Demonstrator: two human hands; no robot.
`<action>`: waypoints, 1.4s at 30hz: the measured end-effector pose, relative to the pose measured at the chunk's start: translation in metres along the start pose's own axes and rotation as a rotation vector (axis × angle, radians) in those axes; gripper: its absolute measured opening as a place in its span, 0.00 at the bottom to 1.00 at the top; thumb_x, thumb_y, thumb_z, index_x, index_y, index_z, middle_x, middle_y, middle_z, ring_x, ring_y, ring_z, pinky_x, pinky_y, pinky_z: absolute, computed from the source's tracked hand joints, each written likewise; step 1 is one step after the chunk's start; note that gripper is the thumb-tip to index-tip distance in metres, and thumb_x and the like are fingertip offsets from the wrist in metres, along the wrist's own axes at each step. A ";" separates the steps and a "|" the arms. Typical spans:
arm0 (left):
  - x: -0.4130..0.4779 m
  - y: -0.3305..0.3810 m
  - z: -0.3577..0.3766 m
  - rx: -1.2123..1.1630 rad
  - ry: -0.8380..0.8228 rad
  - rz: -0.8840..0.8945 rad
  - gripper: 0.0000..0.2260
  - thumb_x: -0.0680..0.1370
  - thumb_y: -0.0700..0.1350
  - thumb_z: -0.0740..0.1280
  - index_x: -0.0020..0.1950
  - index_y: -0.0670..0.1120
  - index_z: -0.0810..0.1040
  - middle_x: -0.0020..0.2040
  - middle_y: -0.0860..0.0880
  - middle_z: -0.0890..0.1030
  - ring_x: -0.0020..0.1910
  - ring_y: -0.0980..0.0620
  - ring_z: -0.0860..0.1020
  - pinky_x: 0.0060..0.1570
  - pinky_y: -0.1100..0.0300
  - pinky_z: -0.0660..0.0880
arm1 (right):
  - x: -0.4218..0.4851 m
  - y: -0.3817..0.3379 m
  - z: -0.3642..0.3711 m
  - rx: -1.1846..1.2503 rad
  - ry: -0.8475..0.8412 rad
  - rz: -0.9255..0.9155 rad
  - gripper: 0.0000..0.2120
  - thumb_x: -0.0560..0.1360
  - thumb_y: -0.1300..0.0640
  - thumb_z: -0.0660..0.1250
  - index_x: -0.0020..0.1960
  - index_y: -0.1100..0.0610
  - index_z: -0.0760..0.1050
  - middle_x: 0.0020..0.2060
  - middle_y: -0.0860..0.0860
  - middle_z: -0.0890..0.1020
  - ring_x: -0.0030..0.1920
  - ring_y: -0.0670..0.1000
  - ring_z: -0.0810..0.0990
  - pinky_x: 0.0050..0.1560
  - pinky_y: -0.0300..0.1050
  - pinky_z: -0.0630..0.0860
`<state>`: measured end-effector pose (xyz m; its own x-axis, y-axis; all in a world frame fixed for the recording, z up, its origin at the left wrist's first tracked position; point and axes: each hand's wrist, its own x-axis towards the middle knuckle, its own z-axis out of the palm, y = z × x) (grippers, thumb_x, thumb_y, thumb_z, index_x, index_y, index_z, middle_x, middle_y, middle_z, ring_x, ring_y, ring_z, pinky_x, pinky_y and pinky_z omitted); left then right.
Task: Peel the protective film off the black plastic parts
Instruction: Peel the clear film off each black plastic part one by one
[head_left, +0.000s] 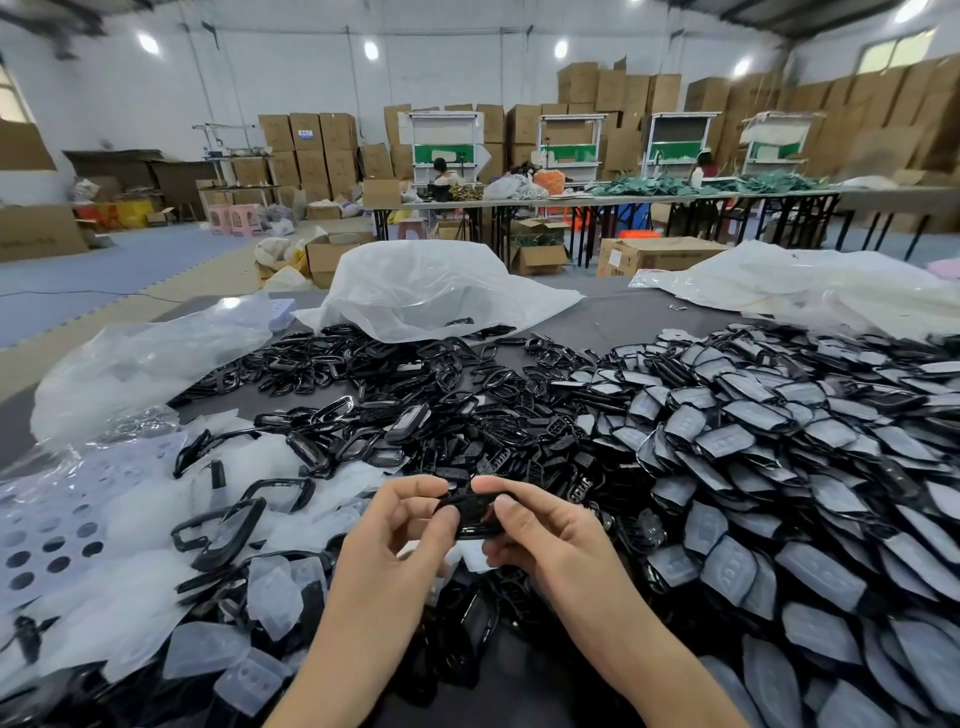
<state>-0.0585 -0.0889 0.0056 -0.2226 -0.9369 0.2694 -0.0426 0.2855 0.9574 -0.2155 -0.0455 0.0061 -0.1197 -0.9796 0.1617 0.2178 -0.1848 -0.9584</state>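
A small black part (470, 512) is held between both hands just above the front middle of the bench (613, 319), over the heap of parts lying there. The left hand (395, 525) pinches the part's left end between thumb and curled forefinger. The right hand (540, 525) grasps its right end, thumb laid on the top face and forefinger hooked over the far edge, with the other fingers curled underneath. Whether any film sits on this part I cannot tell.

To the right spreads a wide pile of film-covered parts (779, 467), each with a pale grey film on its face, overlapping like scales out to the bench's right edge. Behind the hands and toward the middle lies a tangle of bare black frames (415, 395), glossy and open in the centre. To the left, loose film pieces (202, 649) lie heaped with a few frames among them, and beside them is a clear sheet with round holes (47, 535).

A crumpled clear plastic bag (426, 291) sits at the far side of the bench, with others to its left and right. Beyond the bench are long tables (623, 200) and stacked cardboard boxes (311, 150) along the wall.
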 end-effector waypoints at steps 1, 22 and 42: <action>0.001 -0.001 -0.001 -0.009 -0.033 -0.011 0.09 0.77 0.44 0.71 0.49 0.60 0.80 0.39 0.51 0.82 0.32 0.52 0.80 0.36 0.64 0.77 | 0.000 0.001 0.000 0.010 -0.007 0.003 0.13 0.76 0.51 0.67 0.57 0.51 0.85 0.47 0.53 0.86 0.39 0.48 0.81 0.45 0.39 0.78; -0.006 -0.010 0.003 0.686 0.024 0.425 0.06 0.79 0.51 0.66 0.55 0.59 0.75 0.49 0.62 0.78 0.51 0.62 0.74 0.53 0.70 0.68 | 0.006 0.006 -0.009 -0.289 0.326 -0.089 0.14 0.78 0.61 0.70 0.46 0.41 0.81 0.39 0.48 0.86 0.38 0.49 0.86 0.40 0.39 0.80; -0.006 -0.016 0.008 0.718 0.071 0.264 0.09 0.82 0.52 0.60 0.44 0.56 0.75 0.40 0.60 0.78 0.42 0.57 0.76 0.45 0.59 0.73 | 0.006 0.007 -0.007 0.002 0.249 0.002 0.09 0.77 0.61 0.70 0.46 0.47 0.84 0.40 0.55 0.75 0.41 0.48 0.79 0.48 0.42 0.82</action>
<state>-0.0643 -0.0864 -0.0116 -0.2512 -0.8234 0.5088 -0.6244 0.5395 0.5648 -0.2218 -0.0523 -0.0015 -0.3538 -0.9304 0.0962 0.2204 -0.1829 -0.9581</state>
